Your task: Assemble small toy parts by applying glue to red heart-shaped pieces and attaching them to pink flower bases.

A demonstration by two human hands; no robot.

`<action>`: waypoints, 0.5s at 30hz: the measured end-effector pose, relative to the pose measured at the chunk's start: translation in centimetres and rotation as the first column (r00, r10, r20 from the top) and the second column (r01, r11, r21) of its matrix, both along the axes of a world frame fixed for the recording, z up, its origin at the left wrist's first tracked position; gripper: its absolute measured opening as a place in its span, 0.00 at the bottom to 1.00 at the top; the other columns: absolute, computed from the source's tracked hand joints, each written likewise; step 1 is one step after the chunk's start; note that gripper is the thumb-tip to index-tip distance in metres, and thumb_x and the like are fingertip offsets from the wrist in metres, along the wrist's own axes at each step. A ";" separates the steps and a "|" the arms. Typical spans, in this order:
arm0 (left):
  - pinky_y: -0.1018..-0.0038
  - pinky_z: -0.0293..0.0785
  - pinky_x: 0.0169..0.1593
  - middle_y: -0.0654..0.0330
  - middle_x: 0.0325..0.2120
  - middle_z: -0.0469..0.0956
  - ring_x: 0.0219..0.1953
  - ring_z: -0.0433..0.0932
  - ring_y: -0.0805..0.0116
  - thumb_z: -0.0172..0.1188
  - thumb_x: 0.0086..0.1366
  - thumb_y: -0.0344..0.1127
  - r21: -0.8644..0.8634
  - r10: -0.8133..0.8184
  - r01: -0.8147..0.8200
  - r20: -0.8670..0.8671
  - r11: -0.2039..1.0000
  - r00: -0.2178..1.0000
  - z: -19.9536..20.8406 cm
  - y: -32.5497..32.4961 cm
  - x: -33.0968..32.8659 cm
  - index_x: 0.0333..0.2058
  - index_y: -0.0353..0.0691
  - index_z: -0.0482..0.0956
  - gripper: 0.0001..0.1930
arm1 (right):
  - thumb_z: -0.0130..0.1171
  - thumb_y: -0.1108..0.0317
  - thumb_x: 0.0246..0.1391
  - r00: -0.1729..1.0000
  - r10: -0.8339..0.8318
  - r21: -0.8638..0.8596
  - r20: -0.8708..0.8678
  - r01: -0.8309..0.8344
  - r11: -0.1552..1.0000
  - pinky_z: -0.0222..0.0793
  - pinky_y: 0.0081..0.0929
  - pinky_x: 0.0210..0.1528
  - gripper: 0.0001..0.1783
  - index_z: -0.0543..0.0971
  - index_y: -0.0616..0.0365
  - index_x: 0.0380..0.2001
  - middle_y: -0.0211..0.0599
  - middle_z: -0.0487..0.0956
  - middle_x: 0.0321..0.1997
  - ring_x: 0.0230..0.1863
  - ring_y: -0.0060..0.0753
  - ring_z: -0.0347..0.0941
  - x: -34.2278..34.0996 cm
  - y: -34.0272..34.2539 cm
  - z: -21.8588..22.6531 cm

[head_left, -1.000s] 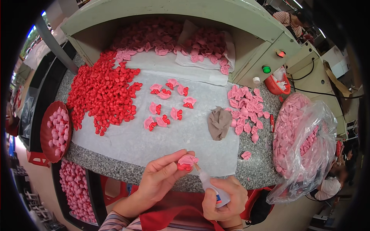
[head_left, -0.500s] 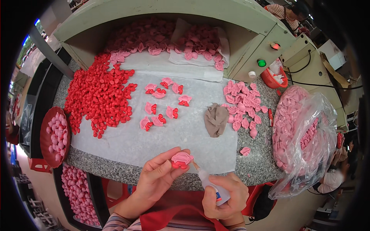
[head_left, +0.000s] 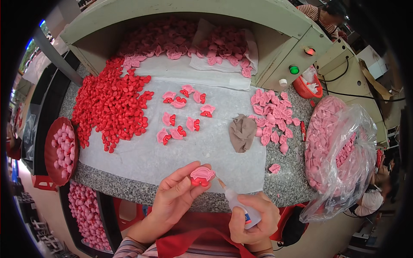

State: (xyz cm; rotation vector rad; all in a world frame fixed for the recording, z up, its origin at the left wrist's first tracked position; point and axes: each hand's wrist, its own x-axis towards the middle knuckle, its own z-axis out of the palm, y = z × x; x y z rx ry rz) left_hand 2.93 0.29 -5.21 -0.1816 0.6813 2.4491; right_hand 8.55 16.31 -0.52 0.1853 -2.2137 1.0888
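Note:
Between the fingertips of my left hand (head_left: 175,193) is a small moulded pink-and-red piece (head_left: 202,174), its pink part on top and its red part below. My right hand (head_left: 257,221) is wrapped round a translucent squeeze bottle (head_left: 247,211) with a thin tapered nozzle. The nozzle tip points at the right edge of the piece, with a slight gap between them. Beyond my hands, several joined pink-and-red pieces (head_left: 178,103) lie on the white sheet (head_left: 172,152).
A heap of red parts (head_left: 112,103) covers the left side. Loose pink parts (head_left: 273,114) and a crumpled brown cloth (head_left: 242,134) lie right. A plastic bag of pink parts (head_left: 325,146) stands farther right. A red bowl (head_left: 51,165) is at the left edge, under a metal housing (head_left: 185,10).
The bottle has shifted slightly right and its nozzle tip has come a little away from the piece. The held piece has moved slightly up and left.

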 end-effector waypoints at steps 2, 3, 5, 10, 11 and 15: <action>0.64 0.68 0.53 0.43 0.52 0.62 0.53 0.65 0.51 0.51 0.60 0.29 0.006 0.003 -0.003 0.007 1.000 1.000 0.0 0.0 -0.1 0.52 0.32 0.63 0.21 | 0.58 0.79 0.30 1.000 -0.002 0.005 0.003 0.002 1.000 0.59 0.18 0.14 0.14 0.74 0.65 0.28 0.36 0.76 0.22 0.12 0.27 0.64 0.1 0.0 0.0; 0.64 0.68 0.53 0.43 0.52 0.62 0.53 0.65 0.51 0.51 0.60 0.29 0.012 0.003 -0.003 0.014 1.000 1.000 0.0 0.0 -0.1 0.52 0.32 0.63 0.21 | 0.58 0.79 0.30 1.000 -0.004 0.009 -0.006 0.004 1.000 0.59 0.18 0.14 0.14 0.74 0.65 0.28 0.36 0.76 0.22 0.12 0.27 0.65 0.1 0.0 -0.1; 0.64 0.68 0.53 0.43 0.52 0.62 0.53 0.65 0.50 0.51 0.60 0.29 0.017 -0.001 0.001 0.011 1.000 1.000 -0.1 -0.1 0.0 0.52 0.32 0.62 0.21 | 0.57 0.79 0.30 1.000 -0.005 0.013 -0.015 0.005 1.000 0.59 0.18 0.14 0.14 0.74 0.65 0.28 0.37 0.76 0.22 0.12 0.27 0.65 0.0 0.0 -0.1; 0.64 0.68 0.54 0.44 0.52 0.62 0.53 0.65 0.50 0.51 0.60 0.29 0.026 -0.001 0.001 0.013 1.000 1.000 0.0 -0.2 0.0 0.52 0.32 0.62 0.21 | 0.58 0.79 0.30 0.999 -0.011 0.032 -0.033 0.012 0.999 0.59 0.18 0.14 0.14 0.74 0.65 0.28 0.37 0.76 0.22 0.12 0.27 0.64 -0.2 -0.1 -0.2; 0.64 0.67 0.54 0.44 0.52 0.62 0.53 0.65 0.50 0.51 0.60 0.29 0.028 -0.003 0.002 0.010 1.000 1.000 0.0 -0.2 0.0 0.52 0.33 0.62 0.21 | 0.58 0.79 0.30 0.999 -0.011 0.032 -0.032 0.012 0.999 0.59 0.18 0.14 0.14 0.74 0.65 0.28 0.37 0.76 0.22 0.12 0.27 0.64 -0.2 -0.2 -0.2; 0.64 0.67 0.54 0.44 0.52 0.62 0.53 0.65 0.50 0.51 0.60 0.29 0.029 -0.003 0.003 0.011 1.000 1.000 0.1 -0.2 0.0 0.52 0.33 0.62 0.21 | 0.58 0.79 0.31 1.000 -0.001 0.017 -0.022 0.001 1.000 0.59 0.18 0.13 0.14 0.74 0.65 0.28 0.37 0.76 0.22 0.11 0.27 0.64 -0.2 -0.2 -0.2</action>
